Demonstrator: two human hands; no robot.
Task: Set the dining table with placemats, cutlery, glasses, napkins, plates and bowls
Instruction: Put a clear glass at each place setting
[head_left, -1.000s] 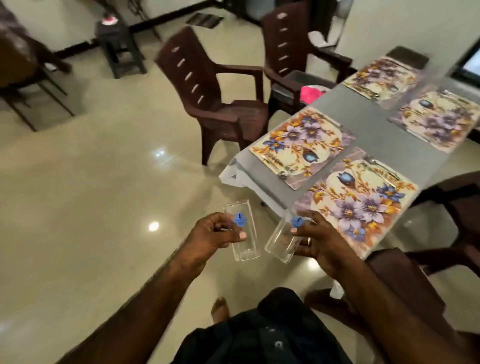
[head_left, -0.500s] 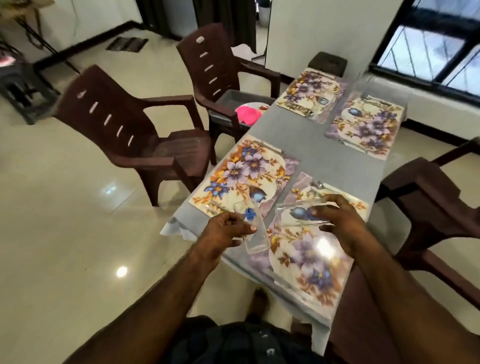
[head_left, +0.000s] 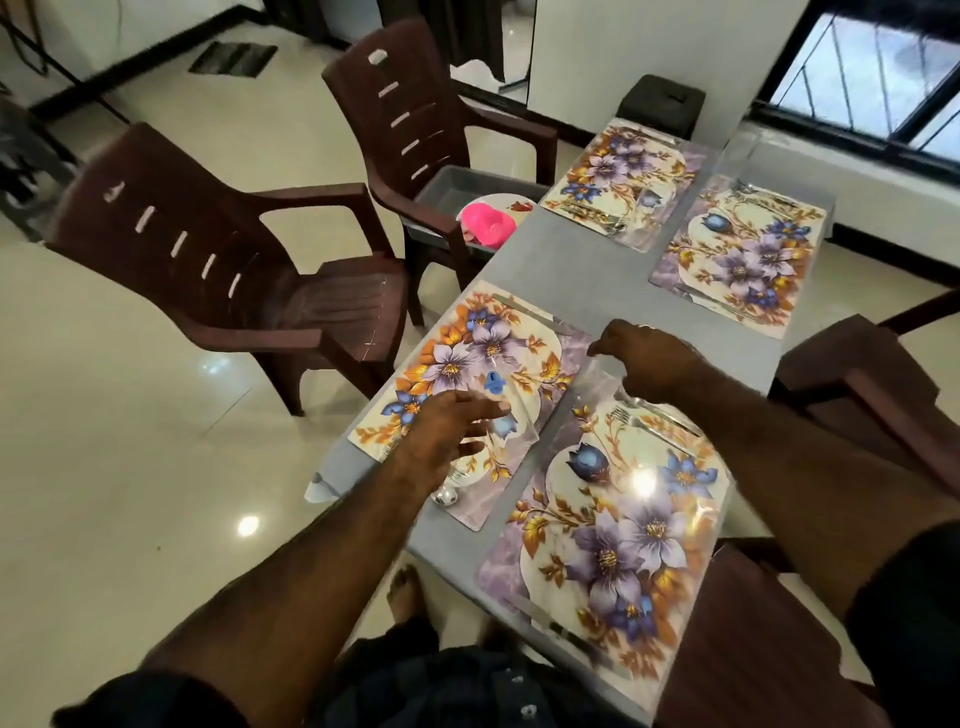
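Four floral placemats lie on the grey table (head_left: 561, 270). My left hand (head_left: 447, 434) holds a clear glass (head_left: 511, 415) with a blue sticker over the near left placemat (head_left: 457, 358), thumb and fingers around it. My right hand (head_left: 649, 358) grips a second clear glass (head_left: 605, 376) from above at the top left corner of the near right placemat (head_left: 618, 525); this glass is hard to make out. A fork and knife (head_left: 652, 423) lie on the near right placemat, partly under my right forearm. A spoon (head_left: 447, 496) lies at the near end of the left placemat.
Cutlery also lies on the two far placemats (head_left: 618, 176) (head_left: 743, 254). Two brown plastic chairs (head_left: 228, 270) stand left of the table, the farther one holding a grey tub with pink bowls (head_left: 488, 223). Another brown chair (head_left: 862, 379) is at the right.
I have stepped up to the table. Both hands moved forward and apart with the glasses, the left over the near left placemat, the right to the corner of the near right one.
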